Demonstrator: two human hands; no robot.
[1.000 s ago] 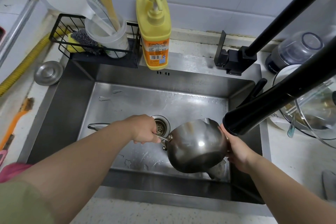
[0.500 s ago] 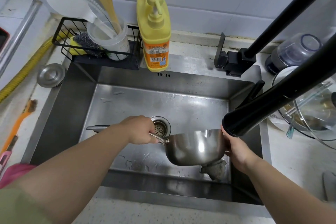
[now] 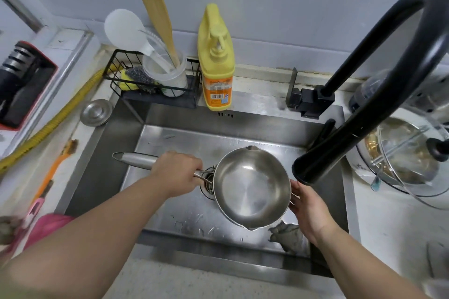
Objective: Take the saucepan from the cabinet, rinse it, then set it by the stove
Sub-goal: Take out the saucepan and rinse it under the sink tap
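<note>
A small steel saucepan (image 3: 251, 187) is held upright over the steel sink (image 3: 184, 136), its shiny inside facing up, with pour spouts at the far and near rim. My left hand (image 3: 177, 173) grips its long steel handle close to the bowl; the handle's end sticks out to the left. My right hand (image 3: 308, 209) rests flat against the pan's right outer wall. The black faucet's spout (image 3: 313, 167) hangs just right of the pan; no water runs from it.
A grey rag (image 3: 288, 235) lies in the sink's near right corner. Behind the sink stand a yellow soap bottle (image 3: 216, 60) and a wire rack (image 3: 150, 82) with utensils. A glass lid over a pot (image 3: 410, 160) sits on the right; a drain plug (image 3: 96, 112) lies left.
The saucepan has turned from tipped over, bottom facing me, to upright with its inside up. It rose slightly, and both hands stayed on it.
</note>
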